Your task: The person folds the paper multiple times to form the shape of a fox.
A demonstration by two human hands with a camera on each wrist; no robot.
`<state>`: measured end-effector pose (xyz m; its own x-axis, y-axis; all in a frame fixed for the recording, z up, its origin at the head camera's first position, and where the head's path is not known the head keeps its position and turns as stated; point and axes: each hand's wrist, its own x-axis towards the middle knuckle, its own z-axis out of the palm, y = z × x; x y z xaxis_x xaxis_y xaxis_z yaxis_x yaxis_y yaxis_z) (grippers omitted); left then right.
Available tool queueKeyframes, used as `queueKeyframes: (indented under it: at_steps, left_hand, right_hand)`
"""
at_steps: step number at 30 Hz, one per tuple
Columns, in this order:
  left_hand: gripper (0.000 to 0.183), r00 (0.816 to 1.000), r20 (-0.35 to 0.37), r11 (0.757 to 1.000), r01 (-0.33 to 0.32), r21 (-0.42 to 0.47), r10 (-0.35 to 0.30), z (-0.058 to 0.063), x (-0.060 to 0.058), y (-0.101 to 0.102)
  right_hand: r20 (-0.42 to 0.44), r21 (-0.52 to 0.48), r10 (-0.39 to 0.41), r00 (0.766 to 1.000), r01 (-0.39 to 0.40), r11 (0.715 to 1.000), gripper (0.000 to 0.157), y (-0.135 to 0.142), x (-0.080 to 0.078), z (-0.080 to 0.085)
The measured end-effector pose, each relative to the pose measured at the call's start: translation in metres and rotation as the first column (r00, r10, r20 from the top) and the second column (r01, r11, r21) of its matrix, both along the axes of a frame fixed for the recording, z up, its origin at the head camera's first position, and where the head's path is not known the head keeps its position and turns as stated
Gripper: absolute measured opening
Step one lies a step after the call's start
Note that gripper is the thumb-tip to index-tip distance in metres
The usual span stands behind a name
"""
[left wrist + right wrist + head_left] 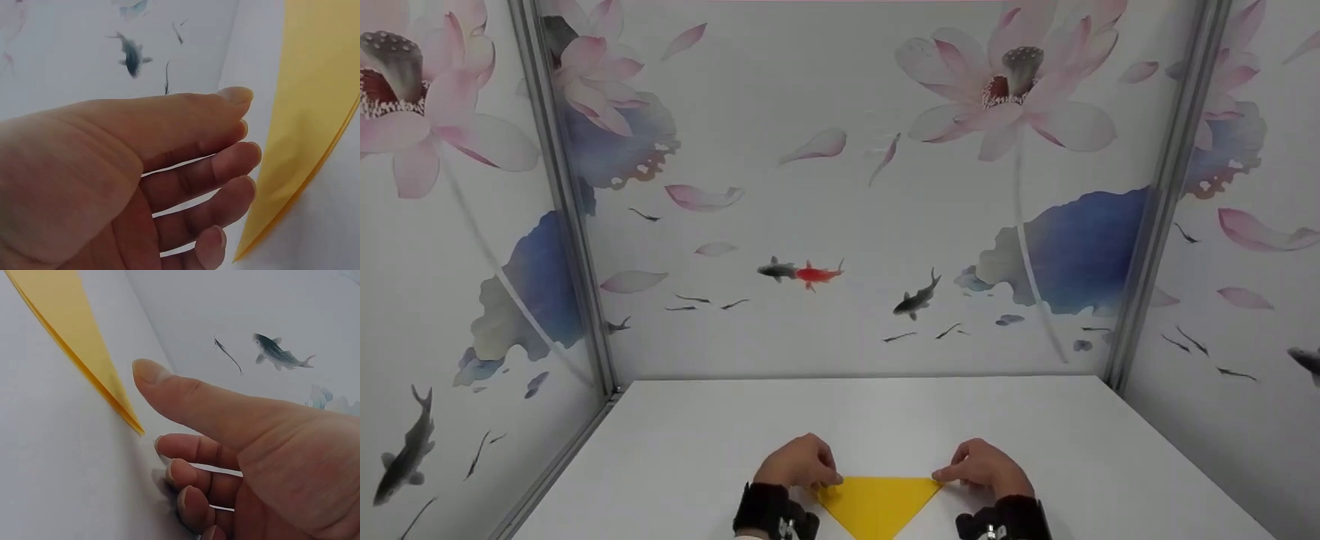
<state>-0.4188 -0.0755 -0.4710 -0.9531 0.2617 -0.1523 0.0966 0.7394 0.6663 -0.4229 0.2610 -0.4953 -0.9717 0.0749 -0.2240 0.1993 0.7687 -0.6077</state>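
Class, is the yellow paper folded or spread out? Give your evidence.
Folded: the yellow paper makes a triangle in the head view, and both wrist views show doubled layers along one edge.

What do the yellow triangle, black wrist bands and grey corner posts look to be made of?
Yellow triangle: probably matte folded paper, from its thin layered edges.
Black wrist bands: likely fabric, the surface dull, weave unclear.
Grey corner posts: seemingly metal, perhaps aluminium, given the grooved, satin look.
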Motion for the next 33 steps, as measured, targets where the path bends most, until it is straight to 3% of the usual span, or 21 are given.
queueKeyframes:
  at_steps: [10,16,19,23,26,28,30,33]
  left_hand:
    - [0.029,0.999,0.019,0.985,0.029,-0.171,-0.026,-0.009,0.008,0.024]
    - [0.039,0.999,0.05,0.981,0.018,-0.193,-0.008,-0.014,0.01,0.03]
    - [0.041,0.999,0.049,0.981,-0.002,-0.192,0.012,-0.013,0.009,0.029]
    - [0.042,0.999,0.025,0.979,-0.033,-0.199,0.038,-0.013,0.01,0.026]
    - [0.043,0.999,0.028,0.98,-0.032,-0.194,0.038,-0.015,0.01,0.025]
    - [0.042,0.999,0.04,0.983,-0.027,-0.181,0.034,-0.016,0.01,0.025]
    - [0.042,0.998,0.054,0.985,-0.021,-0.169,0.03,-0.018,0.009,0.027]
    - [0.041,0.998,0.061,0.986,-0.021,-0.166,0.031,-0.02,0.008,0.029]
  right_hand:
    - [-0.02,0.02,0.003,1.0,-0.003,1.0,0.04,-0.006,0.0,-0.004]
    - [-0.02,0.031,0.013,1.0,-0.012,0.999,0.039,-0.006,0.0,-0.002]
    - [-0.022,0.048,0.07,0.997,-0.069,0.997,0.036,-0.007,0.004,0.014]
    - [-0.141,0.068,0.156,0.978,-0.147,0.987,0.036,-0.018,0.023,0.059]
    - [-0.271,0.139,0.216,0.938,-0.184,0.973,0.033,-0.037,0.043,0.092]
    - [-0.312,0.236,0.317,0.896,-0.25,0.939,0.03,-0.051,0.053,0.104]
    - [-0.303,0.355,0.471,0.829,-0.36,0.863,0.028,-0.064,0.06,0.102]
    - [-0.23,0.462,0.666,0.71,-0.523,0.717,0.028,-0.074,0.063,0.079]
